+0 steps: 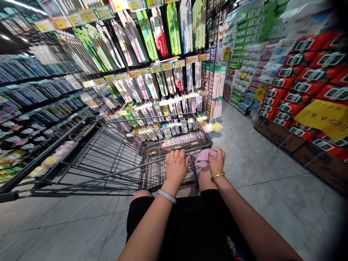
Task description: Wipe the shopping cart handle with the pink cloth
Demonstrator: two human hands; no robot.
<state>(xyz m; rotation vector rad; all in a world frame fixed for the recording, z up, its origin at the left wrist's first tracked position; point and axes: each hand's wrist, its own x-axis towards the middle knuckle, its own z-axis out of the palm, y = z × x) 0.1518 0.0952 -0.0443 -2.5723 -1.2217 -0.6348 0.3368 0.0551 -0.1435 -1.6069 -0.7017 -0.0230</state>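
Head view: 1 cart [208, 140], 1 lilac cloth [202, 157], 2 hands, 2 bangles, 2 knees. The rack [152, 69] straight ahead is packed with brushes [175, 30], way too many for me to count, several rows of them hanging over price strips. The red packs [312, 74] on the right are also stacked too deep to count, but there's 1 big yellow sign [323, 117] on them reading 9.9, plus a smaller sign [260, 92] at their left edge. Cardboard boxes [280, 137] sit underneath. Green packs [248, 25] are piled farther back, past the floor [250, 159] of the aisle.

The cart stands between the person and the rack, so its wires cut across the lowest rows.

Left hand [176, 163], pale bangle [166, 196] on the wrist: fingers curled over the cart's near side rail, thumb sticking out a bit. Right hand [217, 159], gold bangle [218, 175]: closed around the bunched cloth, which hangs out beside the cart's near right corner. Can't tell if it's touching the frame.
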